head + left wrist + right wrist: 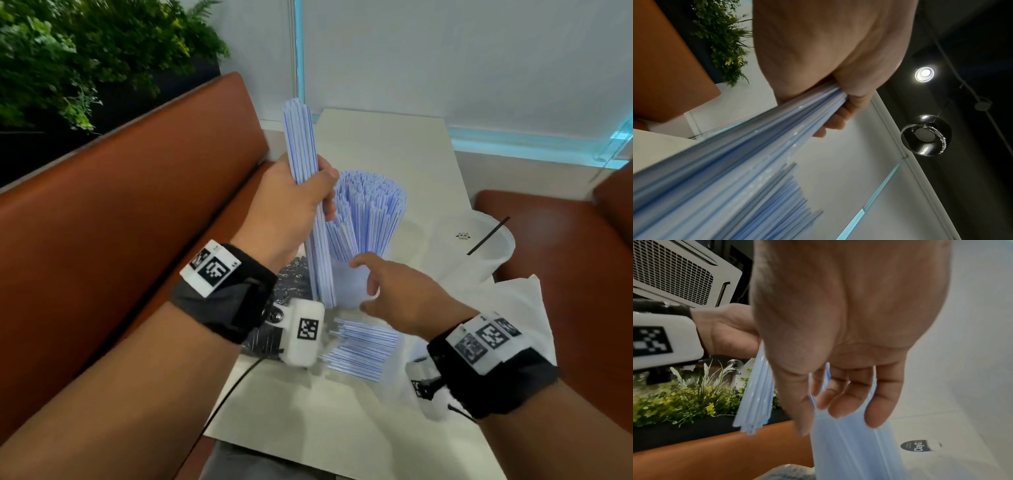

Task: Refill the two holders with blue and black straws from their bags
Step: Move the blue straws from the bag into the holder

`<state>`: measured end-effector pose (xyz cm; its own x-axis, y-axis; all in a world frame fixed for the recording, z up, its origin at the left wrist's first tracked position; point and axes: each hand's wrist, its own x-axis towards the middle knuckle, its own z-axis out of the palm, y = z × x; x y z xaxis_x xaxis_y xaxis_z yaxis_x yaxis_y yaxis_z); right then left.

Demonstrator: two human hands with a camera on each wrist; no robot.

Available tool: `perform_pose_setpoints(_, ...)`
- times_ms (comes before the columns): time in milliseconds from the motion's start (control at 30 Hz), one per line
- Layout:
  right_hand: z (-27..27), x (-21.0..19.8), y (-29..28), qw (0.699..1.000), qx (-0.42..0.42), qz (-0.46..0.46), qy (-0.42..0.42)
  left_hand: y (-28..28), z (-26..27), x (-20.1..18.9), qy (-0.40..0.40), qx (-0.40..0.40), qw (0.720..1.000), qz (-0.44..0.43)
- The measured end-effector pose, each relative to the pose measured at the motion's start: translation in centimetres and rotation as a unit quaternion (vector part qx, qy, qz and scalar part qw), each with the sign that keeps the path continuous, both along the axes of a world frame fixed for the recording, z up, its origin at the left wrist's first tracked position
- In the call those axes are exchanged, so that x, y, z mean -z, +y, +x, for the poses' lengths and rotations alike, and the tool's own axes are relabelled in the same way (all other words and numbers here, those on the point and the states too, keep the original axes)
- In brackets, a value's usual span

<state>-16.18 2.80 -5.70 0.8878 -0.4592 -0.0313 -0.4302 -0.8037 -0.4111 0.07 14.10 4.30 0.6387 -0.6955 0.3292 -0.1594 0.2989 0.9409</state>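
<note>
Blue straw bundle (301, 164) stands nearly upright, long axis vertical w/ a slight lean, lower ends down beside the near-left wall of the blue holder (352, 281). That holder is already packed w/ blue straws (370, 212) fanning out the top, mid tabletop (383, 144). Left hand (294, 205) grips the bundle around its middle, fingers & thumb curled round it; wrist view confirms a full wrap. Right hand (397, 291) is empty, fingers spread & lightly bent, thumb side at the holder's near wall; touching or just short, can't tell.

Key relation: bundle sits just left of the holder, so left hand is the nearer one; probably needs a lift & shift right to clear the rim, right hand steadying.

More loose blue straws (363, 349) lie flat toward the near edge. Second holder (479, 246), right of the first, shows one black straw (488, 236). Black straw bag (291, 284) lies at the left edge, partly hidden.
</note>
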Motion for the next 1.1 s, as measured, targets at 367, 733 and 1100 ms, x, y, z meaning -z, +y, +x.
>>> perform_pose_setpoints(367,1.8,1.2,-1.5,0.996,0.081,-0.024,0.013,-3.8,0.9,-1.9,0.099,-0.080,0.989,-0.069)
perform_pose_setpoints(733,1.8,1.3,-1.6,0.997,0.076,-0.023,0.000,-5.0,1.1,3.8,-0.210,-0.144,0.953,0.163)
perform_pose_setpoints(1100,1.9,0.6,-1.5,0.996,0.080,-0.010,0.024,-3.7,2.7,1.9,-0.147,-0.068,0.972,0.168)
